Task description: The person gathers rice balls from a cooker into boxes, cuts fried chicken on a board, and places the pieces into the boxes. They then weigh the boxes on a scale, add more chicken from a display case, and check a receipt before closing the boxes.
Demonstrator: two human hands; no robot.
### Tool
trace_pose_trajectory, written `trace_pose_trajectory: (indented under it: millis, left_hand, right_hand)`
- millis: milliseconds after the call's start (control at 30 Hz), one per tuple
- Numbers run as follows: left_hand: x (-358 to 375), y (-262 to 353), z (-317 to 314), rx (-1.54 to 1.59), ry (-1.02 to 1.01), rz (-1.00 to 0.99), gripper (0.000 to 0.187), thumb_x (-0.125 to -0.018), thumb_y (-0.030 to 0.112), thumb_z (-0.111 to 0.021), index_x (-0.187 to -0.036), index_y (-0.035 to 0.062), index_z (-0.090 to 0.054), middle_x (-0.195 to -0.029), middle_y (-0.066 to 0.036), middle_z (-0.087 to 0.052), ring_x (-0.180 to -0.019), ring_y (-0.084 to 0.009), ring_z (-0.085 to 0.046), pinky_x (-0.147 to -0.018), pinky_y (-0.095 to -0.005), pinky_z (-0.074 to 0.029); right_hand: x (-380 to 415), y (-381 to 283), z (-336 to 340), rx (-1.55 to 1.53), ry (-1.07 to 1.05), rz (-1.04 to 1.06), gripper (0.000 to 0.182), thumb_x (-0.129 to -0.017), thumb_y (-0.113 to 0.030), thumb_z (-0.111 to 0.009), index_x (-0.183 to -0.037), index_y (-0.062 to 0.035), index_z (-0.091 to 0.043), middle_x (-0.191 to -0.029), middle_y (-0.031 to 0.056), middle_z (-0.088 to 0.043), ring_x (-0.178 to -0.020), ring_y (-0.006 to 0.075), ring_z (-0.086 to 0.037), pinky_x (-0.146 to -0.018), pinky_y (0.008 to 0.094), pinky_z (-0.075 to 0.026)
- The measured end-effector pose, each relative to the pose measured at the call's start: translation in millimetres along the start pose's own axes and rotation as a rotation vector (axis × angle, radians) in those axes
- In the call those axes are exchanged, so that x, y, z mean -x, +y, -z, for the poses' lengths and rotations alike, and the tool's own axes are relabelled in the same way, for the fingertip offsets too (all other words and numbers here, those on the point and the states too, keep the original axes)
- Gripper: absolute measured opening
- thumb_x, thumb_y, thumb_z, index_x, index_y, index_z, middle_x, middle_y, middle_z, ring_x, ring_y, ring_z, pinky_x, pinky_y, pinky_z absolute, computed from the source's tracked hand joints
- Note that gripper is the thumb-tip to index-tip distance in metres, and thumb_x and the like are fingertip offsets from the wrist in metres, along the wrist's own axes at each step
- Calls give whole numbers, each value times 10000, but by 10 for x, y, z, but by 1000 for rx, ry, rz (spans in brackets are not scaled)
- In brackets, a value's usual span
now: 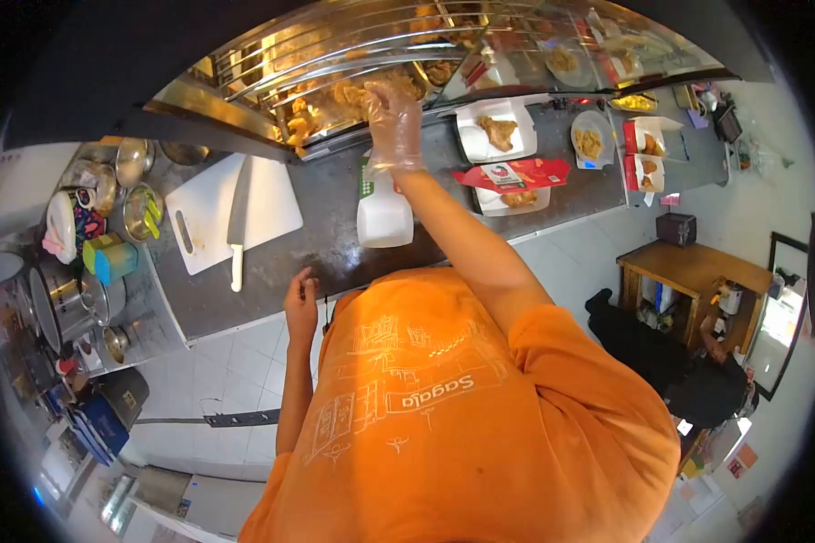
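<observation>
My right hand (395,127), in a clear plastic glove, reaches into the lit display warmer with its fingers closed on a piece of fried chicken (354,94). More fried pieces lie around it behind the warmer's front edge. Just below that wrist, an open white takeaway box (386,222) with a green checked flap stands on the dark counter. My left hand (302,297) is bare and hangs by the counter's front edge, fingers loosely apart and holding nothing. To its left, a large knife (239,213) with a white handle lies across a white cutting board (276,210).
Right along the counter (444,226) sit an open box with chicken (498,134), a red-lidded box (514,176), a plate of food (589,140) and more red boxes (647,154). Metal bowls (141,213) crowd the left. A person in black (647,357) is near a wooden cabinet (688,264).
</observation>
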State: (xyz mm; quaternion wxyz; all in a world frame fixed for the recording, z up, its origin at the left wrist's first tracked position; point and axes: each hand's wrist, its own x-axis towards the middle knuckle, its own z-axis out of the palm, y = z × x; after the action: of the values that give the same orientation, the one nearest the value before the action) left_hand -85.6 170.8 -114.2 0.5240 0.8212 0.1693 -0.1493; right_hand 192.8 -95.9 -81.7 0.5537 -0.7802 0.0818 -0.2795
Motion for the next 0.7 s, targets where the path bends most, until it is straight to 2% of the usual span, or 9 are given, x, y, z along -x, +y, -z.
trace_pose_trajectory:
  millis: [67, 133, 267, 300, 433, 500, 567, 600, 700]
  left_hand:
    - [-41, 46, -47, -37, -28, -106, 314, -1082, 180, -533, -1331, 10, -621, -1060, -121, -731, -962, -182, -677, -890, -326, -529]
    - [-98, 155, -133, -36, -34, -108, 323, -1084, 190, -534, -1336, 6, -618, -1061, -118, -727, -965, -177, -674, -892, -325, -528]
    - [-18, 468, -310, -5, -8, -87, 358, -1092, 215, -519, -1373, 5, -593, -1096, -113, -709, -1034, -168, -666, -937, -311, -507]
    - [33, 480, -375, -15, 2, -83, 358, -1092, 215, -519, -1373, 5, -593, -1096, -113, -709, -1034, -168, -666, -937, -311, -507]
    - [227, 477, -730, 94, 70, -53, 346, -1092, 200, -519, -1376, 16, -590, -1083, -102, -702, -998, -163, -659, -924, -303, -509]
    - [347, 547, -895, 127, 103, -49, 330, -1089, 181, -517, -1374, 33, -593, -1050, -69, -705, -959, -145, -655, -875, -290, -507]
    - [493, 576, -1012, 100, 118, -50, 326, -1087, 178, -521, -1372, 36, -595, -1052, -60, -706, -956, -139, -655, -848, -285, -502]
    - [547, 600, -1055, 88, 133, -47, 323, -1085, 175, -524, -1369, 40, -598, -1054, -52, -706, -952, -133, -654, -820, -281, -498]
    - [685, 657, -1234, 92, 163, 16, 314, -1087, 186, -520, -1362, 58, -601, -1056, -42, -706, -946, -124, -657, -792, -281, -493]
  right_hand:
    - [-27, 52, 81, 168, -20, 122, 217, -889, -73, -646, -1073, -61, -760, -867, 195, -724, -822, 382, -696, -775, 448, -556]
    - [-66, 175, 123, 190, -293, 414, 245, -901, -82, -637, -1119, -64, -746, -870, 185, -721, -833, 366, -694, -778, 458, -547]
    - [-368, 409, 267, 371, -10, 593, 274, -866, -106, -647, -1128, -89, -724, -924, 163, -733, -867, 358, -698, -795, 486, -536]
    - [-470, 396, 341, 446, -306, 500, 223, -824, -133, -678, -1031, -76, -736, -952, 156, -736, -911, 329, -711, -828, 461, -558]
    - [-721, 251, 175, 812, -719, 323, 135, -864, -197, -625, -939, -104, -687, -963, 88, -698, -923, 268, -686, -811, 406, -561]
    - [-567, 803, -230, 1002, -636, 483, 123, -872, -193, -612, -897, -107, -697, -929, 83, -701, -893, 258, -692, -772, 392, -564]
    - [-454, 673, 40, 770, -223, 776, 167, -874, -179, -598, -748, -124, -693, -819, 79, -690, -803, 248, -696, -664, 370, -546]
    - [-420, 818, -113, 761, -202, 763, 167, -874, -179, -598, -748, -124, -693, -819, 79, -690, -803, 248, -696, -664, 370, -546]
    - [-442, 1018, -546, 749, -571, 451, 180, -870, -186, -615, -889, -96, -770, -949, 176, -731, -1026, 301, -710, -884, 443, -568]
